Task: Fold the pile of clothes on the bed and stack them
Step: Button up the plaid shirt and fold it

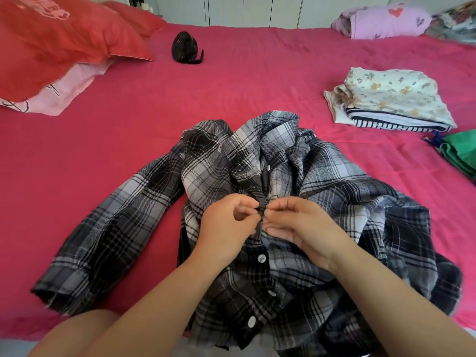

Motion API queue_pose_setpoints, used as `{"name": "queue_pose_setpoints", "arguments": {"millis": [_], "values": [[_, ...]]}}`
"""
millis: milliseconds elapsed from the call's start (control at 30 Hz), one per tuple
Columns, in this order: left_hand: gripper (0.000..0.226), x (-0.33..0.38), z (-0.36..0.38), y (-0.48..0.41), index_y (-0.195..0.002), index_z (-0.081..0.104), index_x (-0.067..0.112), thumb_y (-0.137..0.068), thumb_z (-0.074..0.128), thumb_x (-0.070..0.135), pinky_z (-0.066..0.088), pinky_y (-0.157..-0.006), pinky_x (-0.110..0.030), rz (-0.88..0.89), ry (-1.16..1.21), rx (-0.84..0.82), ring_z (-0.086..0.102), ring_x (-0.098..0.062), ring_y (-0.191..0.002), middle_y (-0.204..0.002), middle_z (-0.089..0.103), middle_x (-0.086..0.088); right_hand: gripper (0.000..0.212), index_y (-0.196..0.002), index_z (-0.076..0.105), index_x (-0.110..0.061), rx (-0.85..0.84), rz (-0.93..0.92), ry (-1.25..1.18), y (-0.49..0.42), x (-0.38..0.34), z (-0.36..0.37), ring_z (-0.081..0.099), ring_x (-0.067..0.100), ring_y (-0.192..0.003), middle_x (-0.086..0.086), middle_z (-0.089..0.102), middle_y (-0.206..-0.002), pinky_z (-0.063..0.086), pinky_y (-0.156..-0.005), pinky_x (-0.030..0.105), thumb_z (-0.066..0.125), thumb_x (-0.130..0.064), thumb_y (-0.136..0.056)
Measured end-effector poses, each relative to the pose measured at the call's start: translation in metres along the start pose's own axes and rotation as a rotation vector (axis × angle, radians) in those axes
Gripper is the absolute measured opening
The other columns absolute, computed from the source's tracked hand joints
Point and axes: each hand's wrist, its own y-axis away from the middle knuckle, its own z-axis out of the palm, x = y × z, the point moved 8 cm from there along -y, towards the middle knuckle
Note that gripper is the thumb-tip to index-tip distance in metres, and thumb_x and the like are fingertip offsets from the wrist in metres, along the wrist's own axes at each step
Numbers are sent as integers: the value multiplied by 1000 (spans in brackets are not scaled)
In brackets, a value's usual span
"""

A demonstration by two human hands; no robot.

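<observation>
Plaid shirt (211, 176) lies rumpled on the bed (154, 124), left of the folded stack (391, 104) and nearer the person. Left grip (226, 225) and right grip (296, 228) both pinch the button placket (261, 202) mid-chest. Best to hold the edges taut, seat the button, then flatten. Collar (278, 127) points away from the person; long axis runs near-to-far.

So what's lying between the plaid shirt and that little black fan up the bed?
Nothing: the head view shows only bare pink bedsheet between the plaid shirt and the black fan.

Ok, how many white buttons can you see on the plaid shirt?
4 buttons on the shirt: one below the collar, three lower down the front. Fingers may hide another.
</observation>
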Motion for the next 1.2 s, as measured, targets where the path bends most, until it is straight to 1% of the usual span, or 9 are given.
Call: {"name": "queue_pose_setpoints", "arguments": {"millis": [67,167,400,767,900,967,1067,1133,1200], "values": [[28,3,2,1,-79,60,35,-78,70,8,51,-69,-15,42,-98,2,63,-1,-68,-75,66,11,16,-91,61,-6,-15,0,22,0,1,2,66,8,-69,4,68,-75,54,-62,16,69,-14,-79],[25,8,8,6,-80,61,33,-75,73,11,41,-67,-2,111,-195,3,56,9,-75,-74,62,12,14,-90,59,-8,65,-15,75,-2,4,-1,63,14,-76,11,64,-85,55,-66,17,69,-9,-80],[24,11,8,9,-95,61,27,-78,72,14,36,-70,3,193,-237,63,51,17,-82,-75,59,17,13,-82,58,-10,102,-8,54,-6,4,-5,61,6,-58,3,59,-69,52,-55,13,66,0,-81],[16,9,9,7,-99,65,22,-84,66,15,41,-73,-1,186,-330,67,58,4,-74,-75,57,21,16,-83,56,-11,136,18,20,-9,12,-8,58,4,-56,1,57,-66,50,-53,13,60,4,-85],[22,-8,7,1,-79,57,28,-82,67,8,57,-71,-26,-26,-135,23,66,-8,-67,-76,64,8,20,-82,55,-15,183,-57,152,-9,12,-5,54,3,-50,-3,55,-61,50,-53,13,59,4,-86],[27,-12,6,0,-77,56,28,-82,66,4,58,-64,-24,-102,-35,18,65,-6,-58,-75,64,5,20,-82,55,-17,209,-86,182,-9,12,-4,54,2,-49,-4,56,-61,49,-53,15,59,3,-86],[22,-1,2,2,-80,55,28,-84,64,8,53,-67,-15,32,-179,48,64,-4,-64,-73,61,13,19,-87,56,-16,199,-89,131,-10,12,-3,57,6,-56,0,59,-69,51,-57,15,59,3,-85],[13,11,3,5,-94,59,23,-86,61,12,44,-72,-9,192,-343,57,59,-3,-75,-75,55,20,22,-89,56,-14,179,-69,49,-10,12,-2,60,9,-62,4,60,-75,53,-59,14,59,7,-84],[18,18,8,8,-106,59,17,-89,58,14,40,-78,-12,305,-462,30,56,-6,-85,-81,50,19,25,-89,56,-13,177,-54,-10,-10,13,-3,61,8,-62,4,59,-75,53,-59,15,58,12,-82]]}}
